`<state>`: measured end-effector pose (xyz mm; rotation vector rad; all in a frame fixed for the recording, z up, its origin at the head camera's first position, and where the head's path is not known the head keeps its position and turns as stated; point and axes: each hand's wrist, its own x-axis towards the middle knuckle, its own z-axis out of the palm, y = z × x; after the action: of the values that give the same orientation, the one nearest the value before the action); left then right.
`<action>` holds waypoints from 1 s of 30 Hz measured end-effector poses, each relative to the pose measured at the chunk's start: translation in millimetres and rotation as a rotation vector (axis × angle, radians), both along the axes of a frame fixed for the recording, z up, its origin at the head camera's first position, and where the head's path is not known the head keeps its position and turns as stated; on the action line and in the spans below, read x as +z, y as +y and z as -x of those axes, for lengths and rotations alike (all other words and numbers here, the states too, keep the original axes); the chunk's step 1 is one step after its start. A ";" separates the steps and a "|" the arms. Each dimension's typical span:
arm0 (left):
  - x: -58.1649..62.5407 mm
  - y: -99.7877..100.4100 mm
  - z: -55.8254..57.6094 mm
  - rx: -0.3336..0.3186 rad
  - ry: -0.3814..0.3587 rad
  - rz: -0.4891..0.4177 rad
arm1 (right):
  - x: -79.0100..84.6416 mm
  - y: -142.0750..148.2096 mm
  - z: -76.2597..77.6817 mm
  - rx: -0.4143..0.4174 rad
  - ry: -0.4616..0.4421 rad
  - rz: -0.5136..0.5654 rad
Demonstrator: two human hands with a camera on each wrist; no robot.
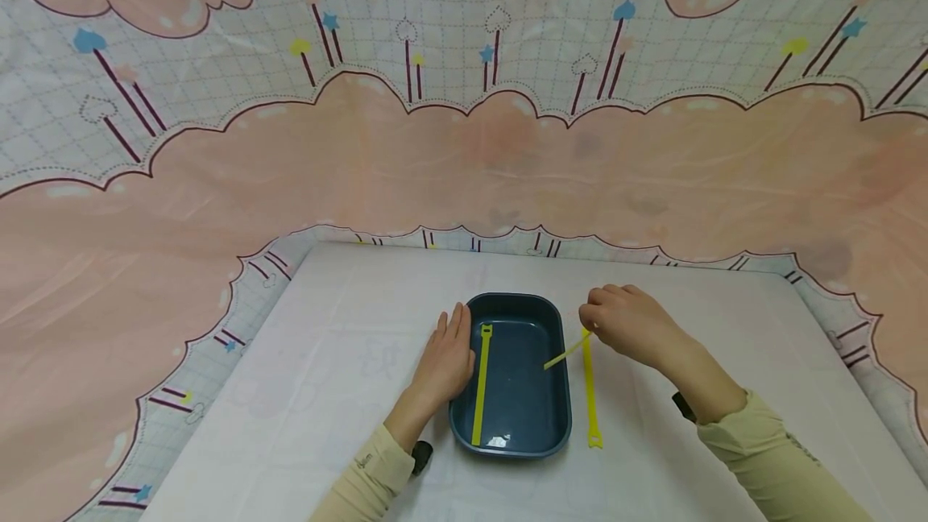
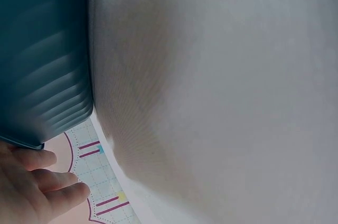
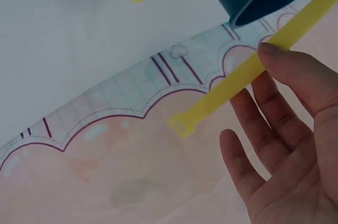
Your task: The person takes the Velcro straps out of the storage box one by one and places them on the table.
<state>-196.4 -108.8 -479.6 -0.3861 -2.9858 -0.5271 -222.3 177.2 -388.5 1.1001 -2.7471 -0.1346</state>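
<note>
A dark blue rectangular tray [image 1: 525, 413] sits on the white table. My left hand [image 1: 447, 357] rests at its left rim with fingers extended; the left wrist view shows the fingers [image 2: 55, 180] beside the tray's ribbed outer wall [image 2: 45, 60]. Inside the tray, along its left side, lies a yellow strap [image 1: 482, 385] with a slotted head. Between thumb and fingertips my right hand [image 1: 627, 322] pinches a second yellow strap [image 3: 232, 84], whose far end reaches over the tray's right rim. Its slotted end [image 3: 182, 126] points away from the tray.
Another yellow strap [image 1: 590, 393] lies on the table [image 1: 319, 393] just right of the tray. A patterned cloth [image 1: 464, 159] with cloud shapes hangs behind the table and shows around its sides. A dark wrist device [image 1: 422, 456] sits below the left hand.
</note>
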 end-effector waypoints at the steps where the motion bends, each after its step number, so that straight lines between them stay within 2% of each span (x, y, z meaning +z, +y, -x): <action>1: 0.0 0.1 0.1 -0.001 -0.003 0.003 | 0.3 0.3 0.0 -0.005 -0.008 -0.002; 10: 0.8 1.5 0.1 0.006 -0.001 0.008 | 0.7 6.6 0.0 -0.008 0.004 -0.006; 25: 2.5 2.0 0.5 0.008 -0.012 0.006 | -1.3 22.7 -1.2 -0.051 0.009 0.063; 30: 2.8 1.7 0.9 0.004 -0.006 0.002 | 0.0 25.9 -1.3 -0.089 -0.022 0.084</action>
<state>-197.3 -107.1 -476.8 -0.3789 -2.9927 -0.5258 -221.0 203.1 -388.5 0.9648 -2.7935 -0.0191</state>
